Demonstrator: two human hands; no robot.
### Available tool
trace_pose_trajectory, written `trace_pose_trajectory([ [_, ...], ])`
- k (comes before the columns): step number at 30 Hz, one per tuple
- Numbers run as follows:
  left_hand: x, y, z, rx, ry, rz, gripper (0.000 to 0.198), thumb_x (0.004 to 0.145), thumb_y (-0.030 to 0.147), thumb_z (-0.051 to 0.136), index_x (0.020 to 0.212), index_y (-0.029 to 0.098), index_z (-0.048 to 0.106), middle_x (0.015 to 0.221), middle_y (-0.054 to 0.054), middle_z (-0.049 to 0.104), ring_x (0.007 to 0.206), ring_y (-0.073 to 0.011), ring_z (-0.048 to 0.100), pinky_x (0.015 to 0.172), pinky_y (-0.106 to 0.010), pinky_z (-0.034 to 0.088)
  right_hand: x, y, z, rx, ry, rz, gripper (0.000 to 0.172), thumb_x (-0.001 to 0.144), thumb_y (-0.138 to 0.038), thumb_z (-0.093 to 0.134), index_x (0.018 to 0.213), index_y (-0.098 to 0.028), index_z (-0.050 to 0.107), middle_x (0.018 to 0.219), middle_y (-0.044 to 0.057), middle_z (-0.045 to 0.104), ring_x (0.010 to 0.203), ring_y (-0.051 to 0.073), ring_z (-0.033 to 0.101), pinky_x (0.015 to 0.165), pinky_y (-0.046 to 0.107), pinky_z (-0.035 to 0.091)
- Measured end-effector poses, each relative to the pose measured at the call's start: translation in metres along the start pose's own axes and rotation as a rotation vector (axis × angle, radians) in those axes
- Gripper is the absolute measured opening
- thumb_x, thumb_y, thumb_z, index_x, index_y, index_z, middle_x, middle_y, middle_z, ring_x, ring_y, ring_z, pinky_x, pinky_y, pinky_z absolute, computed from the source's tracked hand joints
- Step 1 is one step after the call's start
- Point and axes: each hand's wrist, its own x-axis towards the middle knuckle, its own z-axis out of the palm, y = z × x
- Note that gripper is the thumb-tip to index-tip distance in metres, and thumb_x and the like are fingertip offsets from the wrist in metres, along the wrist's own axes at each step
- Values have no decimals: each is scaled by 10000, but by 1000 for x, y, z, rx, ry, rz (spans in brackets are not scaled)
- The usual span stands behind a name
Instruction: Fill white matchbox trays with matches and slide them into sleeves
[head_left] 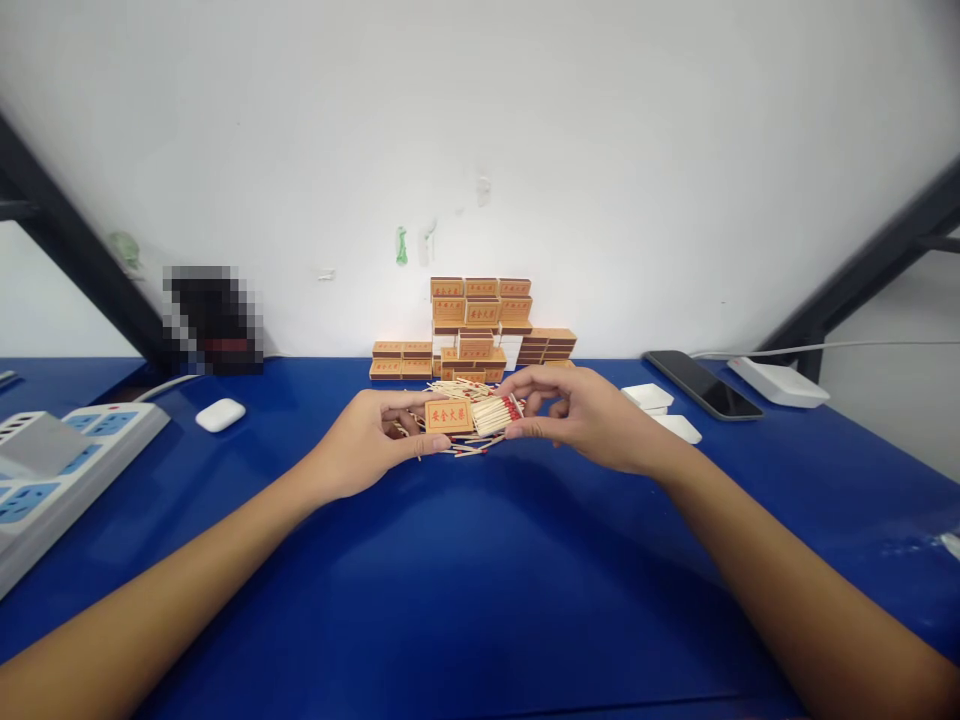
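Observation:
My left hand [367, 440] grips the yellow sleeve of a matchbox [448, 416], which has red lettering on its face. Between thumb and fingers, my right hand [577, 420] holds the right end of the box's inner tray [517, 405]. That tray is slid partly out to the right, and it is filled with red-tipped matches [492, 416]. Loose matches [457, 388] lie in a pile on the blue table just behind and below the box. Right behind the pile stand stacked matchboxes [481, 312], partly hidden by the hands.
On the left are a power strip [82, 470] and a white earbud case [220, 414]. To the right lie small white inner trays or boxes [649, 397], a black phone [703, 384] and a white flat device [780, 382]. A white wall rises behind the blue table [480, 600].

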Motion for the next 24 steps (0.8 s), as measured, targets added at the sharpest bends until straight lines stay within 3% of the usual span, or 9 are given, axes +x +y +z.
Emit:
trace_pose_trajectory([
  [7, 1, -4, -2, -70, -74, -38, 638, 840, 427, 844, 1419, 216, 681, 1030, -75, 811, 828, -179, 701, 753, -311, 579, 1, -3, 5, 98, 8, -5, 339, 842, -423, 829, 1121, -256, 732, 960, 24, 717, 795, 173, 608, 620, 304, 490],
  [11, 1, -1, -2, -149, -76, -47, 630, 850, 432, 836, 1421, 214, 681, 1127, -109, 803, 802, -176, 695, 662, -280, 560, 1, -9, 7, 144, 71, -4, 372, 825, -447, 845, 1113, -242, 728, 931, 26, 721, 731, 159, 609, 596, 308, 508],
  [18, 2, -3, -4, -218, -65, -60, 582, 867, 428, 826, 1393, 211, 702, 1049, -100, 798, 718, -138, 639, 611, -254, 530, 3, -12, 17, 255, 170, 20, 409, 804, -489, 857, 1090, -244, 698, 965, 42, 708, 653, 140, 588, 463, 285, 510],
  [24, 2, -3, -3, -311, -63, -71, 522, 891, 395, 818, 1373, 228, 714, 1020, -74, 785, 710, -103, 603, 628, -220, 506, 4, -6, 22, 350, 183, -25, 430, 827, -481, 847, 1132, -233, 671, 972, 31, 699, 646, 128, 603, 502, 294, 564],
])
